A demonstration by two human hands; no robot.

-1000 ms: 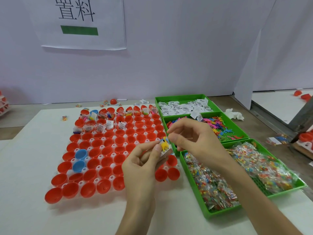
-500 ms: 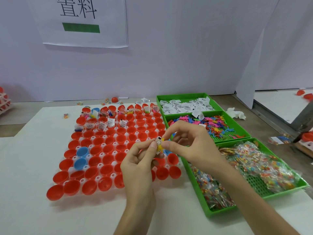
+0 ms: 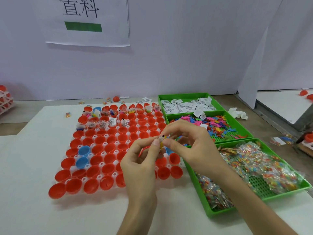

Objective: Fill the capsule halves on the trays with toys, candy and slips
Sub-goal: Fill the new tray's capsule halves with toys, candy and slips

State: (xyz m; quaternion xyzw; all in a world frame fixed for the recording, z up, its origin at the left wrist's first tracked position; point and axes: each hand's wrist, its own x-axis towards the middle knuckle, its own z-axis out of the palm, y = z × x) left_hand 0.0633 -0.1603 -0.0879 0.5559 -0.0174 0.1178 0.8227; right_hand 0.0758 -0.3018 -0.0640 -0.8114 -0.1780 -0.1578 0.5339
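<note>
**White bench, two hands pinching one small piece above the capsule tray**

White bench [image 3: 33, 209] runs back to a pale wall [image 3: 169, 56] with a paper sign [image 3: 88, 19] at 11 o'clock. Bare bench lies open at 9 o'clock, left of the capsule tray [image 3: 101, 164], and along the near edge at 6 to 7 o'clock. The right side is closed off by three green trays set edge to edge. The slips tray [image 3: 184, 94] is at 1 o'clock, the toy tray [image 3: 243, 131] at 2 o'clock and the candy tray [image 3: 220, 213] at 4 o'clock, its near left rim just beside the capsule tray.

Red halves [image 3: 108, 168] fill nearly every seat. Four blue halves [image 3: 84, 150] show, one of them partly hidden behind the hands. Only the two far rows, at 11 to 12 o'clock, carry slips and toys. One loose red half [image 3: 116, 98] sits beyond the bench's far edge, and one crumpled tissue [image 3: 238, 113] lies past the toy tray.

The left hand [image 3: 140, 167] and right hand [image 3: 193, 146] meet above the tray's right-hand columns. Thumb and forefinger of each pinch the same small yellow-and-white piece [image 3: 162, 141], while the other fingers curl loosely. The piece sits at 1 o'clock of the left hand and 9 o'clock of the right.
</note>
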